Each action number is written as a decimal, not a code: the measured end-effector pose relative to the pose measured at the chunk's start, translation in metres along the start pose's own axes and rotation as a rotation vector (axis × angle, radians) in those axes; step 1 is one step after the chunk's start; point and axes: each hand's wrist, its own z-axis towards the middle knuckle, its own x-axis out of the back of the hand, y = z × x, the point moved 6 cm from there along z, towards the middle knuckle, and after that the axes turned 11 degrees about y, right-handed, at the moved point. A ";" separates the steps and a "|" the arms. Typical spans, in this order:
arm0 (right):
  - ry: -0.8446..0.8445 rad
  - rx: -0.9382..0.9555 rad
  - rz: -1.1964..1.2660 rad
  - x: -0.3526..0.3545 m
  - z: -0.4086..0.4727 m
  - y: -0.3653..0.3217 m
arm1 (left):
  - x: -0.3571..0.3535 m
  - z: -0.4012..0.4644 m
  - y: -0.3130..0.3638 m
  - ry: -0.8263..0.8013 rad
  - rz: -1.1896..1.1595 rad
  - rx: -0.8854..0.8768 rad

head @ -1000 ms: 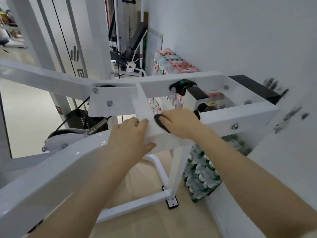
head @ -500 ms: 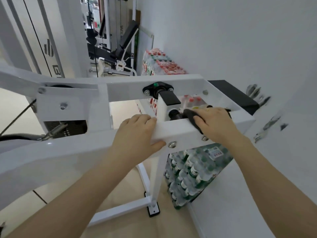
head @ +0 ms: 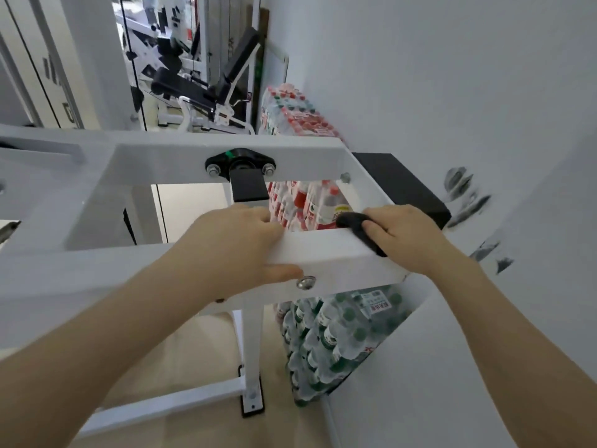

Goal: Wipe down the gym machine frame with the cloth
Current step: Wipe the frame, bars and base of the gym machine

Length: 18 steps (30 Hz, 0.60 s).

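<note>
White-painted steel gym machine frame (head: 326,253): top beam clasped by left hand (head: 239,244); dark crumpled cloth (head: 357,227) pressed onto beam under curled right hand (head: 403,237).

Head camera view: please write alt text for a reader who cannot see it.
A person's right hand presses a dark cloth onto a white gym machine frame near its end, while the left hand holds the same bar. Packs of bottled water stand below, beside a white wall.
</note>
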 end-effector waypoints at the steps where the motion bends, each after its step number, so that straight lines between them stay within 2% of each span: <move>1: -0.100 -0.006 0.022 -0.001 0.005 0.001 | 0.002 0.007 -0.001 -0.027 0.004 -0.011; 3: -0.176 -0.045 0.088 0.008 0.021 0.008 | 0.008 0.024 -0.005 -0.080 0.030 -0.070; 4: -0.113 -0.064 0.113 0.016 0.034 0.014 | 0.010 0.034 -0.006 -0.100 0.068 -0.133; 6: 0.134 -0.060 0.129 0.037 0.060 0.024 | 0.007 0.052 -0.011 -0.131 0.154 -0.259; 7: 0.200 0.004 0.116 0.041 0.070 0.024 | 0.004 0.060 -0.014 -0.147 0.176 -0.293; 8: 0.196 0.098 0.058 0.038 0.076 0.022 | -0.001 0.067 -0.019 -0.160 0.194 -0.319; 9: 0.096 0.212 -0.048 0.026 0.079 0.020 | -0.006 0.073 -0.022 -0.178 0.212 -0.341; 10: -0.078 0.300 -0.169 0.009 0.075 0.019 | -0.011 0.077 -0.025 -0.202 0.226 -0.365; 12: -0.465 0.339 -0.345 -0.020 0.060 0.029 | -0.024 0.081 -0.034 -0.271 0.238 -0.414; 13: -0.571 0.337 -0.351 -0.026 0.055 0.033 | -0.029 0.081 -0.039 -0.304 0.239 -0.436; 15: -0.634 0.382 -0.372 -0.029 0.060 0.036 | -0.039 0.080 -0.047 -0.336 0.239 -0.485; 18: -0.555 0.527 -0.535 -0.036 0.085 0.038 | -0.047 0.081 -0.053 -0.351 0.198 -0.519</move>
